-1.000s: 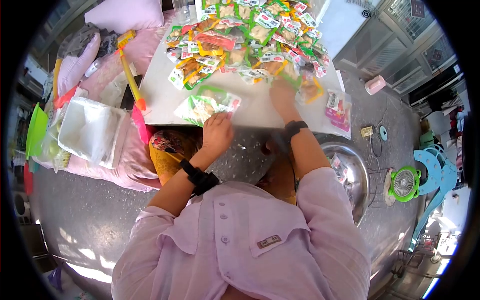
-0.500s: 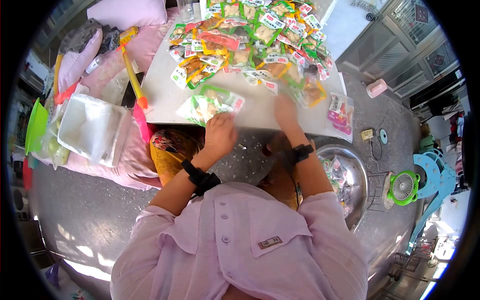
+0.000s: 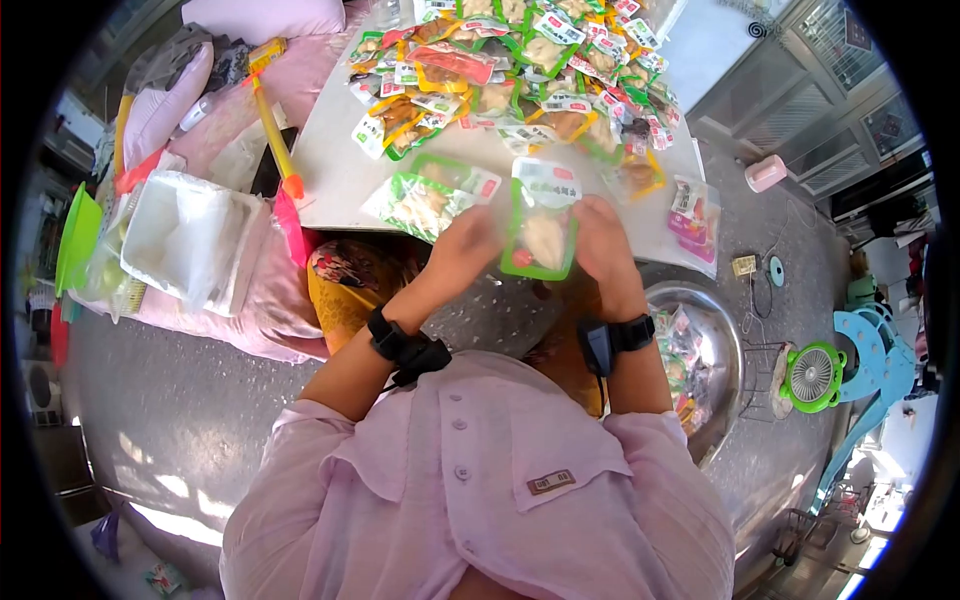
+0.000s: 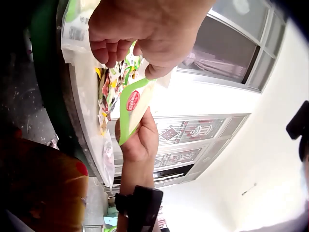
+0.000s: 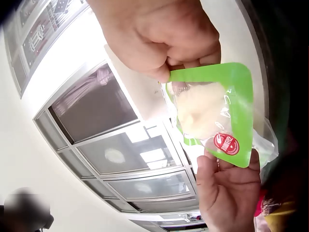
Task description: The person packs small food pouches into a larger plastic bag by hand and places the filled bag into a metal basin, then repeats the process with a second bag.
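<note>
green-edged packet (image 3: 541, 228); pale lilac shirt (image 3: 500, 480)

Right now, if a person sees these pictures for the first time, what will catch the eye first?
First, the green-edged snack packet, held up between the left hand and the right hand, which pinch its sides near the front edge of the white table. Next, the bright heap of snack packets spread across the far part of that table. Beside the person's right arm, a steel basin also holds packets.

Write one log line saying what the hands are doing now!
left hand: pinches green-edged clear plastic snack packet | right hand: pinches same packet | packet: held up before white table
</note>
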`<control>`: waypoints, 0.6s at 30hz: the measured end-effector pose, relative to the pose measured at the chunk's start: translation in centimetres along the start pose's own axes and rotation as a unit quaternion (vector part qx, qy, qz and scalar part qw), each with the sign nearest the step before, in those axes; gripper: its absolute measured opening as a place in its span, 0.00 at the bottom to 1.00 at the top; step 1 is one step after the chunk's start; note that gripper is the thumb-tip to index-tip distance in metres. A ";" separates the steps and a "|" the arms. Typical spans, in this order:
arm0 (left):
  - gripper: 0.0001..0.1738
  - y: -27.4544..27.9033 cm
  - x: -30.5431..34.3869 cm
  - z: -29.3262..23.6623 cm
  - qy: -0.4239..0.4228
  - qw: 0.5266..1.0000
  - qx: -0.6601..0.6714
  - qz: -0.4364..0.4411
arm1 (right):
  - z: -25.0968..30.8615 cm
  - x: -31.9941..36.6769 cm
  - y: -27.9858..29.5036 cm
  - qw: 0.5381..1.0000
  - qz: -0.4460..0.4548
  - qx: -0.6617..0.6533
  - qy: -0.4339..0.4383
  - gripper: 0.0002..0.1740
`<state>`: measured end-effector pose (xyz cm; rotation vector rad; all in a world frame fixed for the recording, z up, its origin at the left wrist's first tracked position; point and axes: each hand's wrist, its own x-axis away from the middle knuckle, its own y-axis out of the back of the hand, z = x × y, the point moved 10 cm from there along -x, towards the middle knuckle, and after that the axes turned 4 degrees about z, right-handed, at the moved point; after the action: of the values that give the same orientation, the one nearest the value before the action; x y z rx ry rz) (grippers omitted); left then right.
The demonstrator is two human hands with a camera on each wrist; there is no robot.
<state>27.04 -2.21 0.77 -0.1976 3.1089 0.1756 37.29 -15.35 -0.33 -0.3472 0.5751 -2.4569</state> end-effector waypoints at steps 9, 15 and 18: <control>0.14 -4.6 0.3 2.6 0.127 0.908 0.389 0.094 | -2.6 4.4 -3.1 0.984 0.150 -0.080 -0.060 0.16; 0.14 -4.9 0.0 3.8 0.135 0.912 0.379 0.076 | -4.5 6.5 -2.1 0.987 0.099 -0.118 -0.040 0.17; 0.17 -3.6 -0.2 3.7 0.125 0.978 0.160 0.043 | -3.7 6.5 -0.5 0.998 0.003 -0.067 0.017 0.14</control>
<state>27.72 -5.32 -3.26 -0.0836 3.3323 -0.3766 30.51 -17.61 -2.60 -0.3585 0.7571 -2.4284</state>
